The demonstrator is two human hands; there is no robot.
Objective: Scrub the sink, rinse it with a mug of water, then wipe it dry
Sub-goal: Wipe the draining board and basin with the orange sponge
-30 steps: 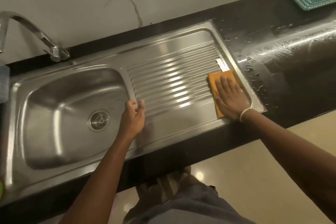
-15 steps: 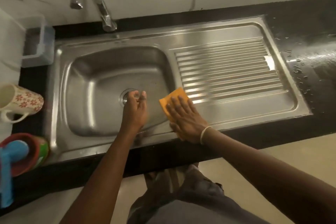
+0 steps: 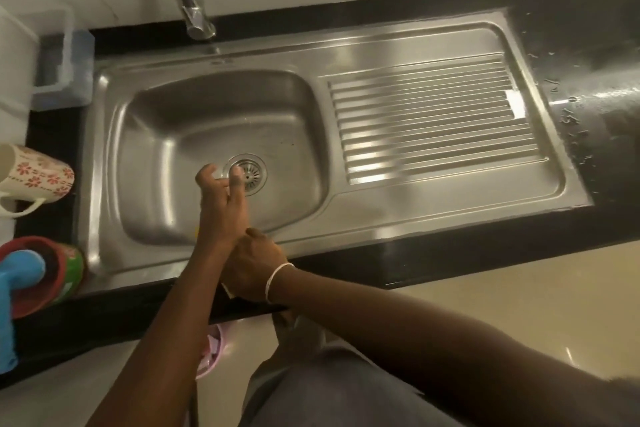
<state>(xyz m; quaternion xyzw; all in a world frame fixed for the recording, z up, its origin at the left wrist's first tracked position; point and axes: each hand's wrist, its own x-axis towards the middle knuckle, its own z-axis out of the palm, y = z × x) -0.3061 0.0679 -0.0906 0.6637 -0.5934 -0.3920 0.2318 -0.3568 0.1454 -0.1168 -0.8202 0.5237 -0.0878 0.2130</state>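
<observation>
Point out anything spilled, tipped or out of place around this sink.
Water droplets are scattered over the black counter right of the drainboard, so that patch is wet. The floral mug left of the sink lies on its side rather than upright. Nothing looks damaged.

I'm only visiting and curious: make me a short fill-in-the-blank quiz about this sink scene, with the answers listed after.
1. The left hand hovers over the sink basin, its fingers in front of the round metal ____.
2. The flowered mug stands on the ____ side of the sink.
3. The ribbed draining board lies to the ____ of the basin.
4. The right hand has a white band at its ____.

Missing words: drain; left; right; wrist
</observation>
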